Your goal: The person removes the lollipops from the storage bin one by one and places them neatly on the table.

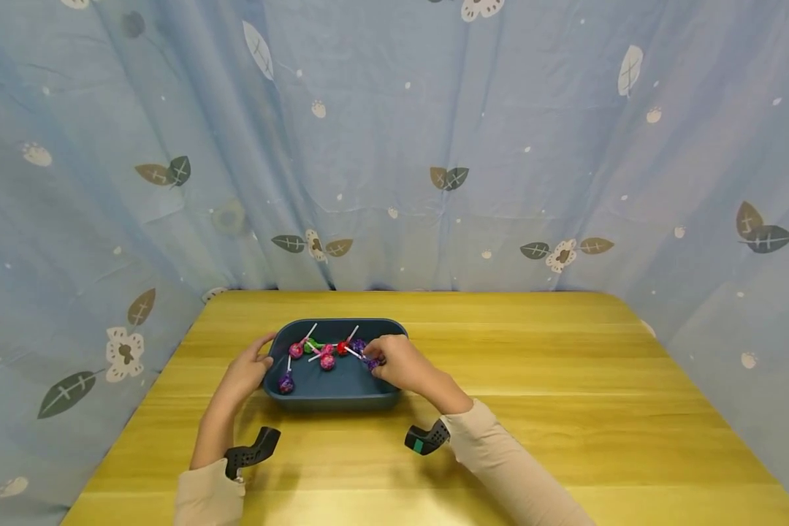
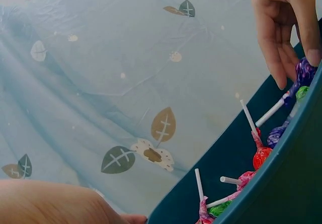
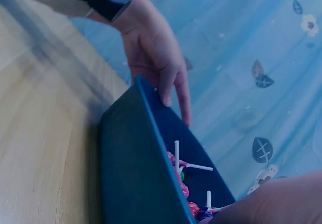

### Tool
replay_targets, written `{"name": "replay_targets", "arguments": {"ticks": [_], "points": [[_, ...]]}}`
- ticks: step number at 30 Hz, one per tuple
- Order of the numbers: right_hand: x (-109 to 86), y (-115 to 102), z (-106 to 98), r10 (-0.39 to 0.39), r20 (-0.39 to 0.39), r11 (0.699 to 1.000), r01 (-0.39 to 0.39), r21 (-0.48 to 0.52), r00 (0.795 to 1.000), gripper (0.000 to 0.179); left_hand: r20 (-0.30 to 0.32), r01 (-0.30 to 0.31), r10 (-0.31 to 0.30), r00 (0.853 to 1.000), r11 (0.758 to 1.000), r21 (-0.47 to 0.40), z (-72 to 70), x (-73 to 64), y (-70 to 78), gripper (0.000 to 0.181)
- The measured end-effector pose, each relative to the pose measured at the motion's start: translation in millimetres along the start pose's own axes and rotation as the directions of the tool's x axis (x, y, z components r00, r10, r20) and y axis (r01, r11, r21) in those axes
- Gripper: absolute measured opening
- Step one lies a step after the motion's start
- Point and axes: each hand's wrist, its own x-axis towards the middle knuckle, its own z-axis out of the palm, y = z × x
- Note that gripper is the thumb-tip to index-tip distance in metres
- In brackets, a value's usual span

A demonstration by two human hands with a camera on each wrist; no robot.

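Observation:
A dark blue plastic bin (image 1: pixel 332 402) holds several wrapped lollipops with white sticks. My left hand (image 1: pixel 243 372) grips the bin's left end, its thumb over the rim. Inside the right end, my right hand (image 1: pixel 399 359) pinches a purple lollipop (image 2: pixel 305 74) by its wrapped head, the stick pointing away to the left. Another purple lollipop (image 1: pixel 358 346) lies just behind those fingers. Nearby are a red lollipop (image 1: pixel 343 348) and a pink lollipop (image 1: pixel 327 361). A green lollipop (image 1: pixel 310 345) sits farther left, and one purple lollipop (image 1: pixel 286 383) rests alone in the left front corner.
The bin stands on a yellow wood-grain table (image 1: pixel 532 365), toward its left back part. Behind and beside the table hangs a light blue curtain (image 1: pixel 394 146) with leaf and flower prints. Black wrist cameras (image 1: pixel 253 451) are strapped to both wrists.

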Motion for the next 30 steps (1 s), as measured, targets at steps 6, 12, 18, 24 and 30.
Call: {"name": "replay_targets", "arguments": {"ticks": [6, 12, 18, 24, 30], "points": [[-4.1, 2.3, -5.5, 0.032, 0.029, 0.991, -0.035, 0.126, 0.999, 0.028, 0.002, 0.01, -0.01, 1.0, 1.0, -0.012, 0.0, 0.2, 1.4, 0.053], [-9.6, 7.2, -10.8, 0.054, 0.016, 0.966, -0.057, 0.252, 0.998, 0.028, 0.0, -0.005, 0.005, 1.0, 1.0, -0.013, -0.9, 1.2, 1.6, 0.052], [-19.5, 13.3, -13.7, 0.092, -0.022, 0.936, -0.079, 0.343, 0.996, 0.033, -0.006, 0.008, -0.008, 1.0, 1.0, 0.005, 1.1, -0.3, 0.3, 0.053], [-26.6, 20.4, -17.3, 0.115, -0.075, 0.914, -0.075, 0.398, 0.991, 0.042, -0.001, 0.01, -0.01, 1.0, 1.0, 0.007, 1.4, 0.0, -0.4, 0.053], [-32.6, 26.0, -22.5, 0.122, -0.114, 0.885, -0.056, 0.462, 0.986, 0.044, 0.0, 0.01, -0.01, 1.0, 1.0, 0.005, 1.4, -0.7, 0.2, 0.053]]}}
